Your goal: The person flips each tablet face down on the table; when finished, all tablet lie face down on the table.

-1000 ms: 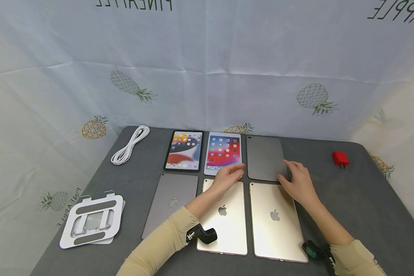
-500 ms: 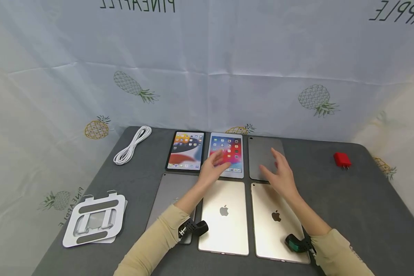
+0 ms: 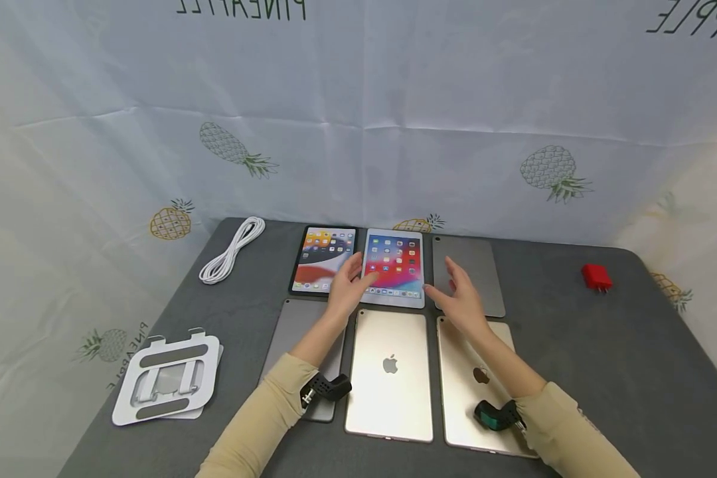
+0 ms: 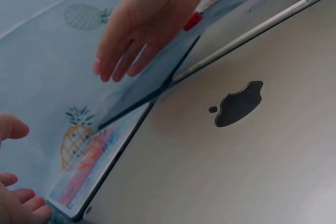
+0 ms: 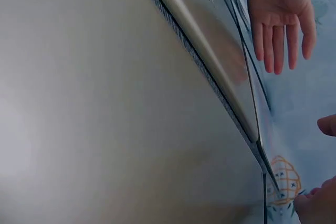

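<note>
Six tablets lie in two rows; the back row's middle one is a white-framed tablet (image 3: pixel 392 265) with its screen lit. My left hand (image 3: pixel 344 287) is at its left side, thumb over the screen edge, fingers relaxed and holding nothing. At its right side my right hand (image 3: pixel 463 302) is held with thumb and fingers spread, overlapping a dark grey tablet (image 3: pixel 478 265) lying face down. A black-framed tablet (image 3: pixel 322 255) with a lit screen is beside my left hand. In the left wrist view, my right hand (image 4: pixel 152 22) shows with fingers extended.
Nearer me lie a grey tablet (image 3: pixel 293 332), a gold tablet (image 3: pixel 388 398) and another gold tablet (image 3: pixel 466 398), backs up. A white folding stand (image 3: pixel 200 372) and a coiled white cable (image 3: pixel 230 255) are at left. A red charger plug (image 3: pixel 596 275) is at right.
My right hand has left the right edge of the dark grey tablet and moved left. My left hand has shifted left to the other side of the white-framed tablet.
</note>
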`<state>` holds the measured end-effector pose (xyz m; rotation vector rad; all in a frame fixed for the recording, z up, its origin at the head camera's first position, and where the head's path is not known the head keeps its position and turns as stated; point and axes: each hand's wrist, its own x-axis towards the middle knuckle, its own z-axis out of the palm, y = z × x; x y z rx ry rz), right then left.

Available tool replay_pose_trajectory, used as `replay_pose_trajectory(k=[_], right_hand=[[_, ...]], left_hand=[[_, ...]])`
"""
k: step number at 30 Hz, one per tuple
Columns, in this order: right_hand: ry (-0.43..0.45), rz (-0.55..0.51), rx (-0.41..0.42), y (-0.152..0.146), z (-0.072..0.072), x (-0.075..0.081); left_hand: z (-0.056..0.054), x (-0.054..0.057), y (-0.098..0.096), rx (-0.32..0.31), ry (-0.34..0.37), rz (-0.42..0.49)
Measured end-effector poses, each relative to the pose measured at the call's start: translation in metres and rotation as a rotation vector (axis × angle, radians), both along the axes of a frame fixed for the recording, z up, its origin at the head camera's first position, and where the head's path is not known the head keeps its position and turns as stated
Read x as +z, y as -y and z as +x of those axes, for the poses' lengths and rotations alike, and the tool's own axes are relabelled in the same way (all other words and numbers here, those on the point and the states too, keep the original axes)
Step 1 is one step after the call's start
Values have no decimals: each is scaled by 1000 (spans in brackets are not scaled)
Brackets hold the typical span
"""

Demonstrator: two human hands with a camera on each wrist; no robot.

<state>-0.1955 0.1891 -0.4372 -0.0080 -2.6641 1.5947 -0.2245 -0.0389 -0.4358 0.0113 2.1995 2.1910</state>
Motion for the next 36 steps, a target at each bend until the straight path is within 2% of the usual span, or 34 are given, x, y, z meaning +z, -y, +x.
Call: replay_pose_trajectory(k=[1, 2, 6, 13, 19, 27, 30, 36], right_hand=[[13, -13, 2, 2, 0, 0], [27, -27, 4, 5, 0, 0], [75, -80, 21, 12, 0, -1], [101, -131, 61, 24, 0, -4], [115, -146, 102, 29, 2, -9], [164, -154, 89, 31, 2, -8], [201, -193, 74, 32, 1, -7], [252, -347, 26, 32, 2, 0]], left_hand=[[0, 0, 1, 3, 5, -3], [-3, -5, 3, 9, 7, -9], [-3, -6, 6, 18, 47, -26], [-1, -6, 6, 2, 127, -30], [0, -8, 5, -13, 117, -41], [2, -7, 5, -26, 125, -72], [3, -7, 6, -24, 121, -78], [3, -7, 6, -15, 127, -87]])
